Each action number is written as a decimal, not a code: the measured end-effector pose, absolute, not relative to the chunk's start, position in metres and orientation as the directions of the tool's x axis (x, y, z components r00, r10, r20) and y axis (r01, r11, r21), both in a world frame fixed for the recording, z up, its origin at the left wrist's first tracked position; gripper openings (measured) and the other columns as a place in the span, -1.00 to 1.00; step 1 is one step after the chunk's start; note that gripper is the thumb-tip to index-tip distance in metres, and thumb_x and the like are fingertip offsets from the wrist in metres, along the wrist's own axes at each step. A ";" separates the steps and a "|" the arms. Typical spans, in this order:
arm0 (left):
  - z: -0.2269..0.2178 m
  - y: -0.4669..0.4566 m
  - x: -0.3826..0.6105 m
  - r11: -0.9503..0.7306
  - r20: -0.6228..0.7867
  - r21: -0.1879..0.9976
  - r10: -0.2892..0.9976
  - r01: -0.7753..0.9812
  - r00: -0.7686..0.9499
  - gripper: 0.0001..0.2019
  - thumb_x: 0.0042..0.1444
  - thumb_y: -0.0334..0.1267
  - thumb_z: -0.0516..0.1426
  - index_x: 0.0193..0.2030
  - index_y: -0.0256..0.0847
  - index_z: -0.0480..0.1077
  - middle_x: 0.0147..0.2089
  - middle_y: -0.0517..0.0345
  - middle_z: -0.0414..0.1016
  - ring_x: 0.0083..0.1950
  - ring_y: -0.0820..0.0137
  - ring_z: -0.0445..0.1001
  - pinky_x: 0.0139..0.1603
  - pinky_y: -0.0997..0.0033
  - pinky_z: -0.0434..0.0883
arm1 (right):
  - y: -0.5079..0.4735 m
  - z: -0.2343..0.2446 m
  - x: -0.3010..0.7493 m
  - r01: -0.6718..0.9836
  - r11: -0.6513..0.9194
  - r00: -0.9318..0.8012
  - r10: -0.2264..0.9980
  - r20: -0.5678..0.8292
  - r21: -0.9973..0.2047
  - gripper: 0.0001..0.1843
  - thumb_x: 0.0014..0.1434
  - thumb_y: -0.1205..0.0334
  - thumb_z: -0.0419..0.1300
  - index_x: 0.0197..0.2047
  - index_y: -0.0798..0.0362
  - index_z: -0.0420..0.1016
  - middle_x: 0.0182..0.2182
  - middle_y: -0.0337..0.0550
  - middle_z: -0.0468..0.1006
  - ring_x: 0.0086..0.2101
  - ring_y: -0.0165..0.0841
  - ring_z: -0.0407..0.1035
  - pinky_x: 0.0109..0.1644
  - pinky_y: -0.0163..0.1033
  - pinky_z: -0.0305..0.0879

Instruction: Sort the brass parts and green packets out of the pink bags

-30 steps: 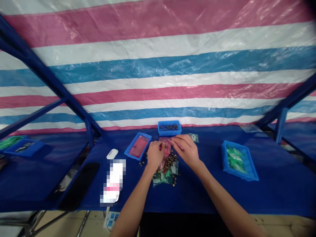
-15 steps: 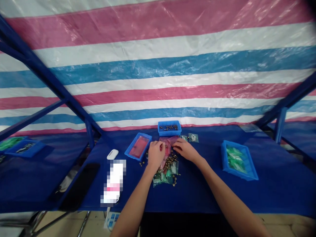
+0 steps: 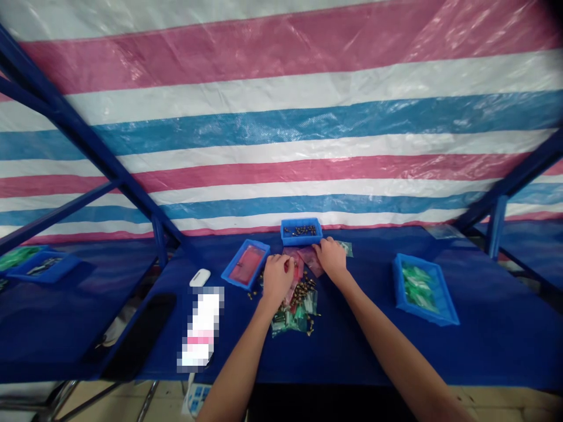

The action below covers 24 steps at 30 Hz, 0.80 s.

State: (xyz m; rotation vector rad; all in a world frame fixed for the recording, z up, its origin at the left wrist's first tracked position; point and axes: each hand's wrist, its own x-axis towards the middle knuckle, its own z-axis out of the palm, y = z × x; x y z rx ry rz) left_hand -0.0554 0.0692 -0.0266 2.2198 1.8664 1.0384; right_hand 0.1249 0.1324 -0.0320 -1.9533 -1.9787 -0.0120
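My left hand (image 3: 276, 278) is closed, thumb and fingers pinched together at a small pink plastic bag (image 3: 300, 271). Farther right, my right hand (image 3: 332, 257) rests near the front right corner of a blue bin (image 3: 301, 239) with small dark metal parts. Its fingers curl down beside another pink bag (image 3: 313, 262), and what lies under them is hidden. Between my forearms is a pile of small brass-coloured parts (image 3: 303, 289). Clear and green-tinted bags (image 3: 290, 321) lie at its near side.
A blue bin with pink bags (image 3: 246, 265) stands left of my hands. A blue bin of green bags (image 3: 424, 287) is at the right. On the left lie a white device (image 3: 200, 278) and a dark flat object (image 3: 141, 337). Blue frame bars (image 3: 88, 138) flank the table.
My right hand has moved away from my left, up and to the right, covering part of the small clear bags there. My left hand stays at the pink bag.
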 end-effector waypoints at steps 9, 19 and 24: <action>-0.027 0.069 -0.056 -0.260 0.432 0.447 0.901 0.856 0.048 -0.76 0.32 -0.27 0.03 -0.31 -0.15 0.48 -0.32 0.09 0.50 -0.19 0.26 0.37 -0.10 0.27 0.29 | 0.130 -0.035 0.120 0.949 0.083 0.024 0.944 0.330 -0.305 -0.80 0.32 0.29 0.10 -0.28 0.10 0.54 -0.30 0.09 0.53 -0.30 -0.20 0.47 -0.25 -0.18 0.29; -0.025 0.067 -0.054 -0.261 0.417 0.476 0.908 0.840 0.046 -0.76 0.31 -0.29 0.03 -0.34 -0.17 0.47 -0.31 0.07 0.51 -0.16 0.26 0.39 -0.03 0.25 0.31 | 0.135 0.003 0.119 0.734 0.517 -0.167 0.766 0.620 -0.441 -0.71 0.39 0.13 0.04 0.03 0.03 0.49 -0.16 -0.05 0.54 -0.13 -0.27 0.42 0.03 -0.20 0.31; -0.025 0.069 -0.056 -0.254 0.417 0.500 0.909 0.828 0.027 -0.77 0.30 -0.31 0.04 -0.34 -0.17 0.48 -0.31 0.09 0.51 -0.18 0.28 0.41 -0.07 0.29 0.33 | 0.148 -0.013 0.143 0.776 0.406 -0.101 0.835 0.540 -0.482 -0.74 0.32 0.20 0.07 -0.04 0.07 0.52 -0.20 -0.03 0.54 -0.28 -0.26 0.43 -0.13 -0.18 0.36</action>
